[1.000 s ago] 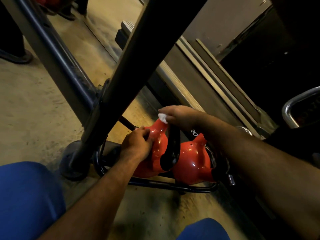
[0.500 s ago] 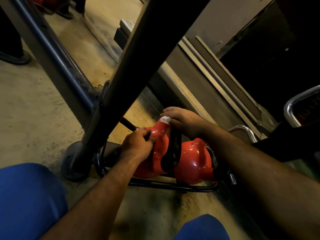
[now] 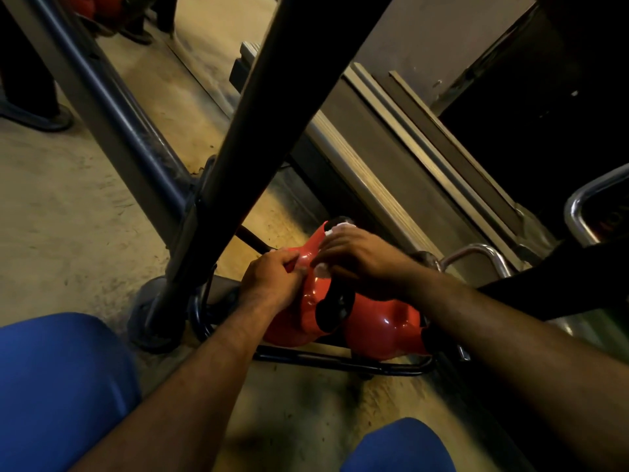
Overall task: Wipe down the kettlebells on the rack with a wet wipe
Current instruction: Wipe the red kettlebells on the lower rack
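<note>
Two glossy red kettlebells sit low on a black tube rack [image 3: 340,361] near the floor. My left hand [image 3: 270,282] grips the left kettlebell [image 3: 296,321] at its red handle. My right hand [image 3: 357,260] presses a white wet wipe [image 3: 321,269] against the top of that same handle; bits of the wipe show at my fingertips and under my palm. The second kettlebell [image 3: 381,330] lies just to the right, partly hidden under my right forearm.
A thick dark diagonal post [image 3: 272,137] of the rack crosses in front of me, with a blue-grey bar [image 3: 112,110] to its left. Chrome handles [image 3: 483,250] stand at the right. My blue-clad knees [image 3: 61,386] flank the concrete floor. Someone's shoe [image 3: 37,117] is at far left.
My right hand with the wipe has slid down the handle towards my left hand. The left hand stays gripping the kettlebell.
</note>
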